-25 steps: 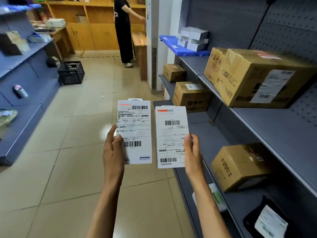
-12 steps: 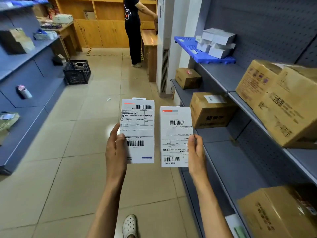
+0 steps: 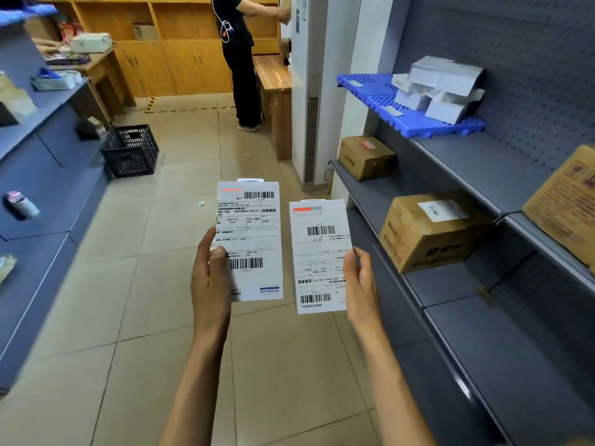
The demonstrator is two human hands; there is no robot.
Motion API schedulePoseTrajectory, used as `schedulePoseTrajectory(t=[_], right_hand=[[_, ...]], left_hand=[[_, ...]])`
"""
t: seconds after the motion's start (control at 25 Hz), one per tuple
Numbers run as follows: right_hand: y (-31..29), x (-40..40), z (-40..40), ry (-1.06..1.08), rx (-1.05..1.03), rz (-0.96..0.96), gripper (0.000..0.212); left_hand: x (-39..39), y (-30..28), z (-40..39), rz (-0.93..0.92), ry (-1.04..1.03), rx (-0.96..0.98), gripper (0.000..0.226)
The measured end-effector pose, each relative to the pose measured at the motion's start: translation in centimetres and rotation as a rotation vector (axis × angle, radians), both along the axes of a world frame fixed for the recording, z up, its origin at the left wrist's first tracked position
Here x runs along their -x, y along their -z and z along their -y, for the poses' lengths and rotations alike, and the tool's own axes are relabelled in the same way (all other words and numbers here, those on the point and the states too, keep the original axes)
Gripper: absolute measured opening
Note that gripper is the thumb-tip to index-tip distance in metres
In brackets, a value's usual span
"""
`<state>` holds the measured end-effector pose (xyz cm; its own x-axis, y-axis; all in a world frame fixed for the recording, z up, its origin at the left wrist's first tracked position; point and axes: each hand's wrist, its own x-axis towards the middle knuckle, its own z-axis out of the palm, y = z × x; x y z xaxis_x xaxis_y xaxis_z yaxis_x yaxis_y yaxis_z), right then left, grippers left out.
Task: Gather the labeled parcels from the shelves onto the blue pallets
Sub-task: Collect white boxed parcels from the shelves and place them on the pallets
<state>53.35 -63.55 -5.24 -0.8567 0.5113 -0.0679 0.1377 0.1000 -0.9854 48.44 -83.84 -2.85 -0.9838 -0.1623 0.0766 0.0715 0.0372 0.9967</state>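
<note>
Holding two labeled parcels upright over floor — left hand [image 3: 209, 284] pinching left parcel [image 3: 249, 241], right hand [image 3: 360, 284] pinching right parcel [image 3: 318, 255]; hands apart, pallet [image 3: 370, 86] ahead right.

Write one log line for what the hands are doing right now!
left hand: holds labeled parcel | right hand: holds second labeled parcel | blue pallet: ahead on right shelf, white boxes on it
</note>
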Motion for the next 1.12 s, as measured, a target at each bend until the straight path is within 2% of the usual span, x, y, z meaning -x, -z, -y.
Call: schedulePoseTrajectory(t=[0.28,0.48,0.68,0.88,1.12], right_hand=[[0.8,8.1,-0.6,0.013,-0.021,0.039,0.042],[1.8,13.7,-3.0,-0.014,-0.041,0.06,0.068],[1.4,20.7,-8.2,-0.008,-0.036,0.045,0.056],[-1.2,28.1,-15.4,0.025,-0.055,-0.048,0.033],[-5.1,33.9,-24.0,0.099,-0.048,-0.194,0.036]], left_hand=[[7.6,0.5,0.0,0.047,0.012,-0.035,0.045],[13.8,1.5,-2.6,0.061,0.009,-0.021,0.047],[20.8,1.2,-8.0,0.073,0.026,-0.017,0.043],[28.3,-1.2,-15.6,0.029,0.064,-0.043,0.035],[35.3,-3.4,-24.7,-0.036,0.147,-0.078,0.039]])
